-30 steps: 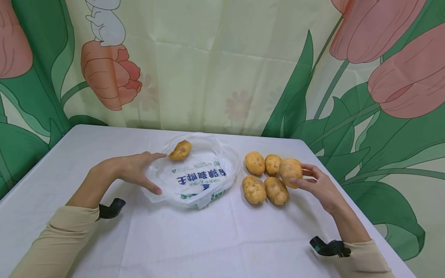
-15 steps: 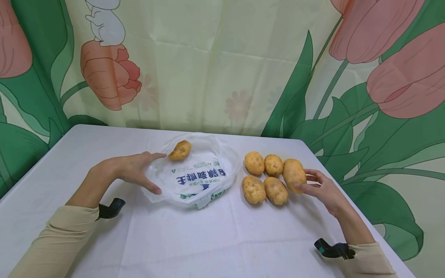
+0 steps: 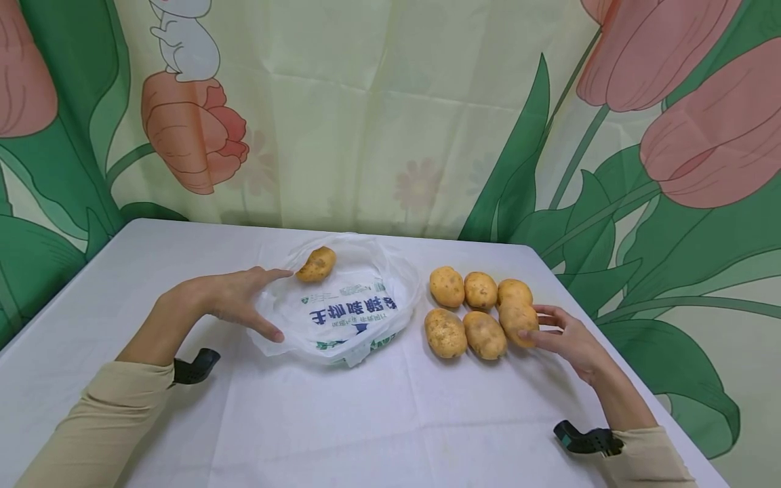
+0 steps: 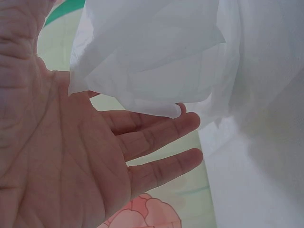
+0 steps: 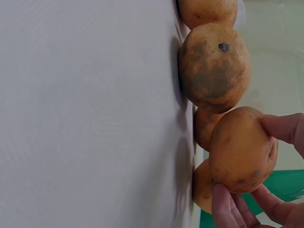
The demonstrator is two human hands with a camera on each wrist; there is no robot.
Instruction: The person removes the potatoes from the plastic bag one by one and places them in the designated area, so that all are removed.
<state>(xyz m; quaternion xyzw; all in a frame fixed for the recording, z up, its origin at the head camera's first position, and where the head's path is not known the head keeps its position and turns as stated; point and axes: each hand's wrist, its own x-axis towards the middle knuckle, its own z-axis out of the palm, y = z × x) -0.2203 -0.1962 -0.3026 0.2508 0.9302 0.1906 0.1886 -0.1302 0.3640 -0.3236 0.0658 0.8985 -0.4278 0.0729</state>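
My right hand [image 3: 567, 342] pinches a potato [image 5: 243, 149] between thumb and fingertips at the right end of a potato group. Shadow shows under this potato in the right wrist view, where it overlaps others behind it. Beside it on the table lie several more, among them a front potato [image 3: 485, 335] and a back one [image 3: 514, 291]. My left hand [image 3: 238, 301] is spread at the left rim of a white plastic bag [image 3: 403, 271], fingers nearly straight. In the left wrist view the bag's thin edge hangs across the index finger [image 4: 126, 122]. One potato [image 3: 317, 264] lies inside the bag, near its back left.
A white cloth covers the table [image 3: 342, 427], whose right edge runs just beyond my right hand. Behind it hangs a curtain [image 3: 390, 135] printed with tulips. Blue and green lettering shows through the bag's mouth.
My right hand has drawn its potato slightly rightward and towards me, lowering it from over the back right potato to in front of it. The left hand and bag have stayed put.
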